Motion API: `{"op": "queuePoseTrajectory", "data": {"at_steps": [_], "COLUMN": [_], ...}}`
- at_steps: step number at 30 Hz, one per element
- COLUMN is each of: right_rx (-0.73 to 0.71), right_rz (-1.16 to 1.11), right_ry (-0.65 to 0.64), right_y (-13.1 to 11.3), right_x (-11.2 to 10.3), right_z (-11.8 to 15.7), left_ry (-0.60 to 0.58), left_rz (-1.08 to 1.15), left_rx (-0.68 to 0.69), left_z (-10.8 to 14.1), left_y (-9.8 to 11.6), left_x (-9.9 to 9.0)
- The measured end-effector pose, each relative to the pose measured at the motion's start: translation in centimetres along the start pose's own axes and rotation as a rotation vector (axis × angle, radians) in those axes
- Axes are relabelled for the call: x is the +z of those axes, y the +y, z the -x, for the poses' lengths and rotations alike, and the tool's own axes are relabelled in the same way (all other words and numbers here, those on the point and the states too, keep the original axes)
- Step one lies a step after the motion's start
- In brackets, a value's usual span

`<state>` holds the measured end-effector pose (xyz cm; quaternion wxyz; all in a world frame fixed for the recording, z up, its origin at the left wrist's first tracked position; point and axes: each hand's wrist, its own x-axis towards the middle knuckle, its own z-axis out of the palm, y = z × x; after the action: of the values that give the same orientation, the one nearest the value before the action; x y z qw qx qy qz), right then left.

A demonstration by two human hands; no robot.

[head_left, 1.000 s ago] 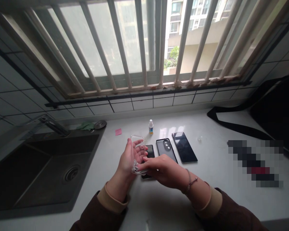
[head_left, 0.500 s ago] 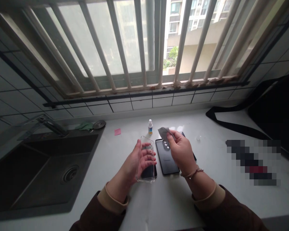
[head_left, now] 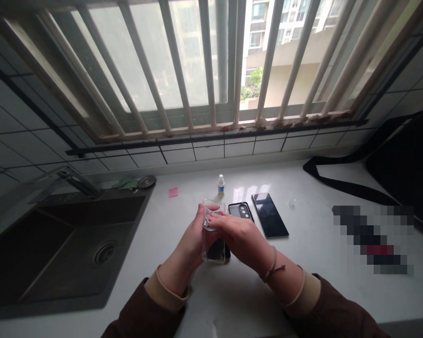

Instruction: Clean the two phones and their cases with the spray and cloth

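The left hand grips the clear case in its fingers, above a partly hidden dark phone. The right hand covers most of a pale wipe; whether its fingers pinch it, I cannot tell.

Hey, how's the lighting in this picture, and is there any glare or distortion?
Head view: bright window ahead, sink dim; head view: pale glare on the counter by the far end of the dark phone; head view: stretched edges, likely wide-angle distortion; head view: blocky pixelated patch at right.
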<state>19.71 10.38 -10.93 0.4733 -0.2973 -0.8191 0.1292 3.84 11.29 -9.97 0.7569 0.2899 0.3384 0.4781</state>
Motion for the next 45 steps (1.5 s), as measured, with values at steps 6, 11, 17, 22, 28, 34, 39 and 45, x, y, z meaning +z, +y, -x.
{"op": "queuePoseTrajectory", "data": {"at_steps": [6, 11, 17, 22, 28, 34, 39, 45], "right_rx": [-0.009, 0.008, 0.242, 0.649, 0.454, 0.041, -0.006, -0.079], "right_rz": [-0.149, -0.212, -0.360, -0.348, 0.054, 0.169, 0.122, 0.077], "right_ry": [-0.166, -0.232, -0.184, 0.296, 0.401, -0.042, -0.168, -0.321], "right_y": [-0.6, -0.7, -0.6, 1.1, 1.9, 2.5, 2.3, 1.1], "right_x": [-1.5, -2.2, -2.7, -3.3, -2.8, -0.3, -0.4, -0.5], "right_z": [-0.4, -0.3, -0.2, -0.4, 0.1, 0.7, 0.9, 0.6], "left_ry": [0.131, 0.152, 0.140, 0.097, 0.027, 0.018, 0.139, 0.306], "left_rz": [-0.048, -0.009, 0.026, -0.030, -0.087, -0.103, -0.080, -0.045], "left_rx": [0.043, 0.033, 0.049, 0.025, -0.001, 0.150, 0.165, 0.248], "left_z": [-0.4, -0.7, -0.6, -0.6, -0.3, -0.2, -0.4, -1.0], "left_y": [0.5, 0.9, 1.1, 0.8, 0.2, -0.2, 0.1, 0.3], "left_x": [-0.7, -0.7, -0.4, -0.4, 0.0, 0.4, 0.1, -0.6]}}
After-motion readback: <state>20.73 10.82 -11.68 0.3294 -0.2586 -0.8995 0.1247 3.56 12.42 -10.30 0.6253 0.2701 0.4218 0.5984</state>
